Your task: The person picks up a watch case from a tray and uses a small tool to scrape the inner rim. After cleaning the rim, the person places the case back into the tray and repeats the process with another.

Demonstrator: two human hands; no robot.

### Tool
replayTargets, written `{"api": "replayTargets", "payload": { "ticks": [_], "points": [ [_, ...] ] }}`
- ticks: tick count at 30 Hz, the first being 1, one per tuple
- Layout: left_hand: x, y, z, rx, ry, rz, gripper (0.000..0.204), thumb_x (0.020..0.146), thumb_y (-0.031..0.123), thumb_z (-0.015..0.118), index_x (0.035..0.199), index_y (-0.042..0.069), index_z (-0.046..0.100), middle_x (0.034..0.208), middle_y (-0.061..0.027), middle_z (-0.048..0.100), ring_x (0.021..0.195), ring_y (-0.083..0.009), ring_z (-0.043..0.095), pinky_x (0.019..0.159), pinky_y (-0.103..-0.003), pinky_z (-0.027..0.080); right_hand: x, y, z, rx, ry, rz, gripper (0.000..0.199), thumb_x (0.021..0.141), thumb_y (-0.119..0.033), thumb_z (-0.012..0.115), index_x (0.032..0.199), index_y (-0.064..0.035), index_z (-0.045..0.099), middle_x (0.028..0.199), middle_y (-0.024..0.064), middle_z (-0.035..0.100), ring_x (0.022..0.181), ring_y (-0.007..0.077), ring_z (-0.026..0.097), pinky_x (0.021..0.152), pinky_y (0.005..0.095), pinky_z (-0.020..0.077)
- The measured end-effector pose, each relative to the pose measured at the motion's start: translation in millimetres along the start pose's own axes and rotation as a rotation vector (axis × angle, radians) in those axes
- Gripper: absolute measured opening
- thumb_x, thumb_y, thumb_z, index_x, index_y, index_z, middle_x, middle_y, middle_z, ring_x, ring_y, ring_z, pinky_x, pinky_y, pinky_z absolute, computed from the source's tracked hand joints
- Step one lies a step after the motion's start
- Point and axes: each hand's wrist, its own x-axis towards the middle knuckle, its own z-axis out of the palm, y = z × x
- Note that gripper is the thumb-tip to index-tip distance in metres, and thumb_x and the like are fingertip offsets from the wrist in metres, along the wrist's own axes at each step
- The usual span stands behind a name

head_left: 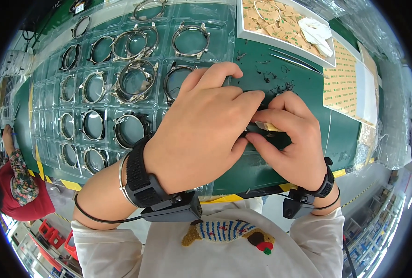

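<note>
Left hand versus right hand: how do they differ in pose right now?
The left hand lies back-up, fingers spread over the clear tray's edge and the green mat; the right hand is curled, thumb and fingers pinching a small pale piece. The left hides more of what lies under it than the right. Both wear black wrist straps and meet at the same spot.

Just one head-worn fisheye here, looking steeply down and close over the dark green work mat (303, 120); edges bend, rim probably unreliable.

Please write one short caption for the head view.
Both hands pinch a small part beside a tray of metal rings.
</note>
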Motion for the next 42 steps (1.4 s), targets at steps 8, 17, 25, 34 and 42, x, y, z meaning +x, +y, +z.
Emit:
{"api": "replayTargets", "payload": {
  "ticks": [8, 17, 25, 34, 42],
  "points": [
    [-0.1, -1.3, 0.6, 0.004, -0.026, -0.006, 0.045, 0.073, 0.005, 0.077, 0.117, 0.005, 0.069, 0.087, -0.0049, 0.067, 0.125, -0.0348, 0.053, 0.102, -0.049, 0.041, 6.8, 5.3, -9.4, 0.07, -0.021, -0.099, 0.028, 0.077, 0.003, 0.07, 0.104, 0.0012, 0.071, 0.087, 0.0098, 0.059, 0.079, 0.024, 0.058, 0.066, 0.0302, 0.0453],
    [0.6, -1.8, -2.3, -0.027, 0.005, -0.011, 0.048, 0.069, 0.004, 0.08, 0.116, 0.005, 0.069, 0.107, -0.0078, 0.062, 0.125, -0.0352, 0.052, 0.103, -0.048, 0.042, -1.4, 2.9, -20.8, 0.013, 0.062, -0.02, 0.023, 0.077, 0.005, 0.067, 0.1, -0.0006, 0.07, 0.091, 0.0106, 0.064, 0.075, 0.0237, 0.06, 0.064, 0.0302, 0.0465],
    [-0.7, -2.2, 0.1, 0.037, 0.005, 0.023, 0.053, 0.065, 0.01, 0.085, 0.115, 0.005, 0.069, 0.109, -0.0083, 0.061, 0.127, -0.036, 0.051, 0.103, -0.048, 0.043, 2.1, 8.6, -11.3, -0.055, -0.038, -0.217, 0.021, 0.071, 0.006, 0.075, 0.091, -0.0018, 0.072, 0.093, 0.0098, 0.065, 0.082, 0.0257, 0.065, 0.071, 0.0339, 0.0525],
    [-1.9, -1.2, 4.6, 0.07, 0.062, 0.016, 0.051, 0.064, 0.011, 0.086, 0.112, 0.006, 0.07, 0.106, -0.0076, 0.061, 0.126, -0.0341, 0.053, 0.102, -0.048, 0.043, 2.2, 7.1, -3.6, -0.103, 0.058, -0.233, 0.02, 0.07, 0.003, 0.078, 0.089, -0.0026, 0.074, 0.088, 0.0093, 0.064, 0.079, 0.0271, 0.061, 0.069, 0.036, 0.0503],
    [-1.6, 0.7, 5.1, 0.12, 0.079, 0.016, 0.051, 0.063, 0.013, 0.087, 0.11, 0.006, 0.071, 0.104, -0.0071, 0.06, 0.126, -0.0331, 0.054, 0.101, -0.048, 0.044, 6.7, 12.7, -4.8, -0.085, 0.008, -0.303, 0.019, 0.072, 0.0, 0.08, 0.088, -0.004, 0.073, 0.086, 0.0084, 0.063, 0.074, 0.0283, 0.056, 0.066, 0.0371, 0.0478]
  ]
}}
